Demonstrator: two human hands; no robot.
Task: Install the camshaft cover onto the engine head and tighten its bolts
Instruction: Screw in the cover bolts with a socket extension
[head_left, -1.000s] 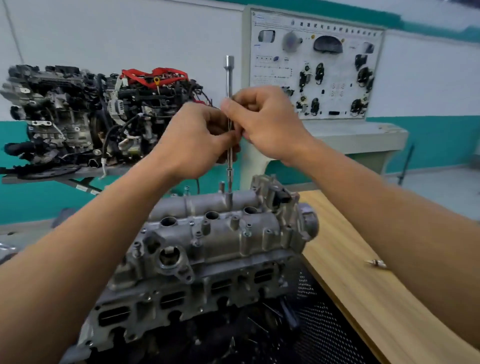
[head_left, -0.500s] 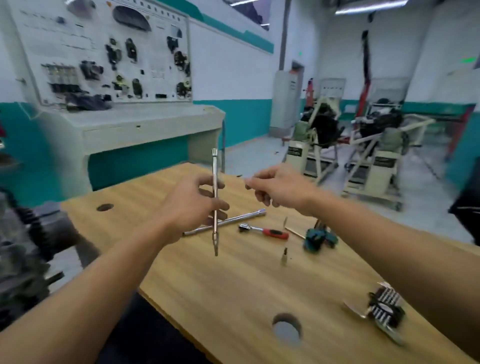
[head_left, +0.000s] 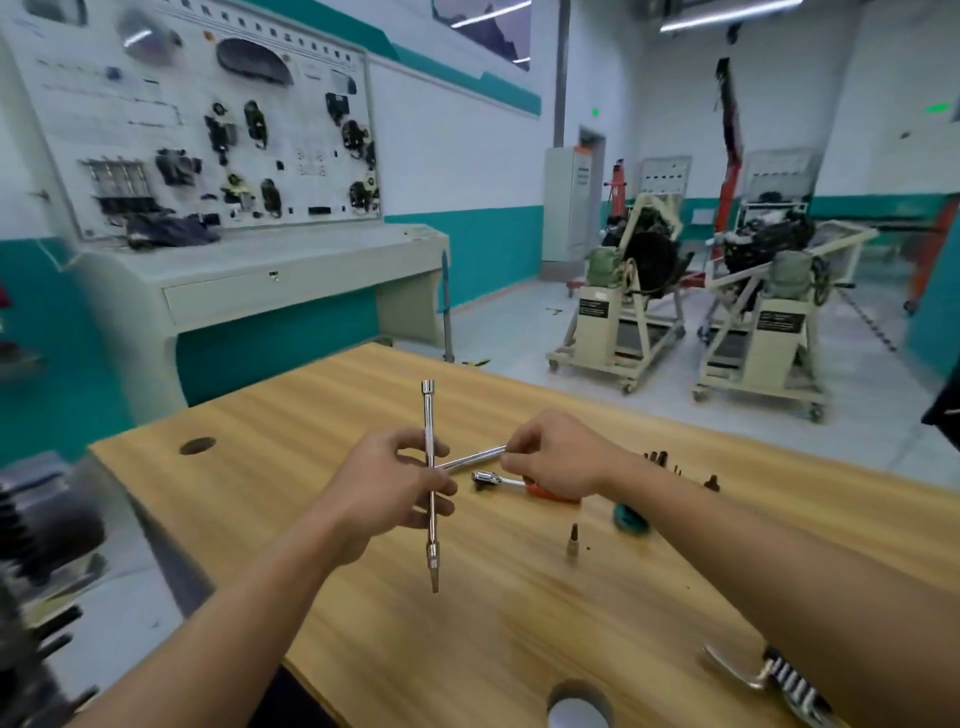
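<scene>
Wooden workbench (head_left: 363, 597) (tools scattered) in teal-walled workshop.

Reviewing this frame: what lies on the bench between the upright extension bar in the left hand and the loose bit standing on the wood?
In the head view, only bare wooden bench lies between the extension bar and the bit; the red-handled ratchet lies farther back.

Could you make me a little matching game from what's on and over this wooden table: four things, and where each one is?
Things:
1. long extension bar
2. second chrome bar
3. red-handled ratchet
4. small bit

Places:
A. standing upright alone on the table
B. held upright in the left hand
C. lying flat, partly under the right hand
D. lying on the table, its end at the right hand's fingertips

Pairs: 1-B, 2-D, 3-C, 4-A
</scene>
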